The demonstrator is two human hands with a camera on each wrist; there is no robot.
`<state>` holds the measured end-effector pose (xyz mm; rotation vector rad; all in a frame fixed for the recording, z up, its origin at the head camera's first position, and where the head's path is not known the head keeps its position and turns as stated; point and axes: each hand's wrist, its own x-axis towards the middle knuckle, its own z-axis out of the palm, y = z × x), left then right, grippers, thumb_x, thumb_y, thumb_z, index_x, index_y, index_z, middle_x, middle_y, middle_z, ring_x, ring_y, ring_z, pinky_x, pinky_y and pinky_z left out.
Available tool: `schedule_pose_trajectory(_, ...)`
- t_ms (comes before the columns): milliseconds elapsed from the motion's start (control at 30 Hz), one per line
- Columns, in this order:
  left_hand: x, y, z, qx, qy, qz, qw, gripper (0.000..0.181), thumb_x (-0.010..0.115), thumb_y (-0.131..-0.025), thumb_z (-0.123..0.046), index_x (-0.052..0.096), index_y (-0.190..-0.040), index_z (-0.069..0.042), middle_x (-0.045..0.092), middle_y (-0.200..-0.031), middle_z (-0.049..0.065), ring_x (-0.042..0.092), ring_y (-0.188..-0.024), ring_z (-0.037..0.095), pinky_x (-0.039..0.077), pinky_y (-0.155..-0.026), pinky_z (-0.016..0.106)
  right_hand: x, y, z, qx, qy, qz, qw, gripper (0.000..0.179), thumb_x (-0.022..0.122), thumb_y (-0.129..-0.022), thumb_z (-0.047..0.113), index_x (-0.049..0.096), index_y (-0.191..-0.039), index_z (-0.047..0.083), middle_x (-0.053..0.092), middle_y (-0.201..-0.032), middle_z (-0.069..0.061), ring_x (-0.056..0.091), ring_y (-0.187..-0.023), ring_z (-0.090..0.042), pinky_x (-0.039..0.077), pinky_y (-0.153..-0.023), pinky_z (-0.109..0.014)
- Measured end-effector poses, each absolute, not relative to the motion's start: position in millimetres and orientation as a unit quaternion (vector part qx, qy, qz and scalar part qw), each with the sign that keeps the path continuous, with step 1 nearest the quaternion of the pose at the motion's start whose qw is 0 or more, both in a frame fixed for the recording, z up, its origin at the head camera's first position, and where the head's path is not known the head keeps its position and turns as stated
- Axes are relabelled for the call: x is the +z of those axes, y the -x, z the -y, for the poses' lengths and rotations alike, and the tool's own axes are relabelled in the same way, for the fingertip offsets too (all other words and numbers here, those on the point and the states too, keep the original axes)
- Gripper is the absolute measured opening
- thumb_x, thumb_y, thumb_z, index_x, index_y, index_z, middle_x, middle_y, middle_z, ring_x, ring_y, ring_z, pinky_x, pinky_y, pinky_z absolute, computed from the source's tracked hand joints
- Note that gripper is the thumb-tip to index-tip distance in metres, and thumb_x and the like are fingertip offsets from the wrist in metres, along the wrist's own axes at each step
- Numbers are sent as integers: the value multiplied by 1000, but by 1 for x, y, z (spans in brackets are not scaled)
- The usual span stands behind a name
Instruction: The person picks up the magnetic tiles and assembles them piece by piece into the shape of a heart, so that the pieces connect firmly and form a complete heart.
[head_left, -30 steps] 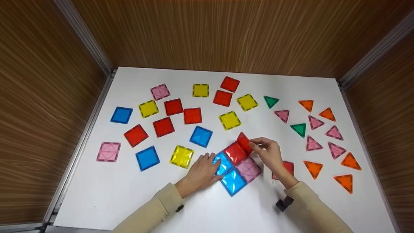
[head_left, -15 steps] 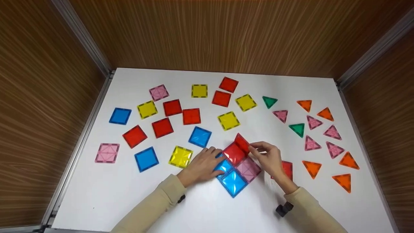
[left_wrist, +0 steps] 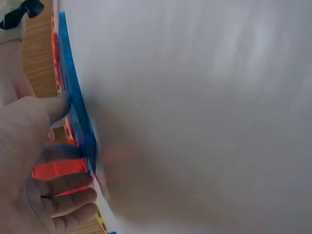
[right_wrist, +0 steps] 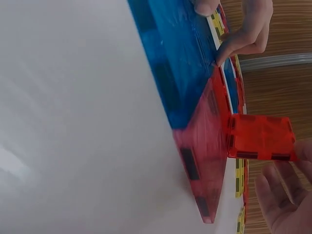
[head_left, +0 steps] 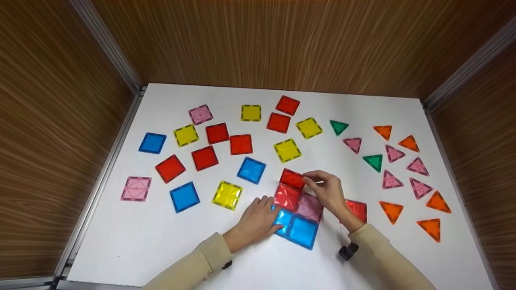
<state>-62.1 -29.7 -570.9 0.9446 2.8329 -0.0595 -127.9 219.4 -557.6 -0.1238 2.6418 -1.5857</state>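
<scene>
A flat block of four-sided magnetic tiles lies near the table's front: a red tile, a pink tile, a large blue tile and another blue tile. Along the red tile's far edge a second red square tile stands up, tilted. My right hand pinches its right corner; the right wrist view shows this raised tile meeting the block at its edge. My left hand rests at the block's left side, fingers fairly straight, thumb touching the blue tile.
Loose square tiles in red, yellow, blue and pink lie behind and left, including a yellow tile near my left hand. Triangles, such as an orange triangle, lie right. Another red tile sits partly under my right forearm. Wood-grain walls enclose the table.
The block has turned counterclockwise, its far end swinging left and its near end right. The upright red tile and my right hand have shifted left with it. My left hand has moved slightly nearer me.
</scene>
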Motion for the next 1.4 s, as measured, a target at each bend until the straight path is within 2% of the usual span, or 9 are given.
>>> schedule_pose_trajectory(133, -569, 68, 34, 38, -299, -952, 62, 63, 59, -103, -57, 56, -151, -16, 63, -145, 9, 60, -133, 25, 54, -113, 40, -559, 127, -218, -509, 57, -858, 30, 21, 74, -100, 20, 79, -118, 13, 79, -114, -8, 75, -101, -24, 60, -85, -16)
schedule_pose_trajectory(367, -560, 112, 40, 196, -259, -945, -46, 49, 68, -103, -40, 58, -144, -15, 64, -130, 6, 62, -122, 19, 58, -106, 34, -559, 124, -220, -504, 80, -859, 28, 21, 75, -99, 19, 79, -119, 14, 80, -113, -6, 76, -102, -24, 63, -90, -24)
schedule_pose_trajectory(500, -556, 136, 36, 257, -280, -924, -37, 48, 70, -102, -36, 58, -144, -15, 63, -131, 6, 61, -124, 20, 57, -108, 35, -560, 124, -221, -505, 87, -858, 27, 22, 76, -98, 19, 78, -119, 12, 80, -113, -6, 77, -100, -24, 63, -89, -24)
schedule_pose_trajectory(633, -558, 149, 31, 266, -303, -914, -26, 36, 69, -103, -31, 66, -135, -15, 68, -126, 5, 64, -118, 20, 58, -105, 34, -560, 122, -223, -501, 101, -859, 28, 25, 76, -98, 21, 77, -121, 10, 79, -115, -6, 77, -101, -24, 63, -91, -26)
schedule_pose_trajectory(767, -562, 153, 30, 265, -311, -912, -31, 23, 69, -103, -27, 70, -122, -15, 72, -116, 4, 66, -108, 20, 58, -100, 33, -559, 117, -235, -478, 135, -867, 32, 31, 77, -98, 22, 74, -125, 9, 77, -121, -5, 74, -108, -24, 63, -97, -41)
schedule_pose_trajectory(900, -564, 154, 28, 273, -314, -909, -33, 21, 67, -105, -26, 70, -121, -15, 72, -114, 3, 67, -107, 19, 58, -98, 32, -558, 110, -266, -421, 170, -890, 42, 38, 79, -96, 27, 73, -130, 12, 73, -128, -4, 69, -119, -26, 60, -101, -56)
schedule_pose_trajectory(1033, -562, 155, 28, 276, -309, -910, -27, 22, 66, -105, -27, 70, -123, -15, 72, -114, 2, 67, -107, 18, 59, -98, 31, -562, 100, -304, -309, 190, -930, 49, 50, 81, -92, 43, 71, -136, 19, 68, -136, -6, 63, -126, -29, 60, -100, -56)
schedule_pose_trajectory(1167, -563, 156, 27, 269, -313, -911, -32, 21, 67, -104, -26, 70, -122, -15, 72, -112, 2, 67, -106, 18, 58, -96, 29, -568, 85, -335, -218, 195, -955, 43, 65, 88, -83, 50, 69, -139, 22, 63, -142, -11, 61, -127, -36, 64, -92, -54)
schedule_pose_trajectory(1400, -564, 156, 27, 264, -316, -910, -38, 21, 65, -106, -27, 70, -122, -15, 72, -112, 2, 66, -104, 18, 58, -95, 29, -576, 69, -360, -171, 204, -963, 50, 77, 95, -75, 40, 66, -144, 25, 61, -145, -12, 58, -130, -38, 65, -88, -54)
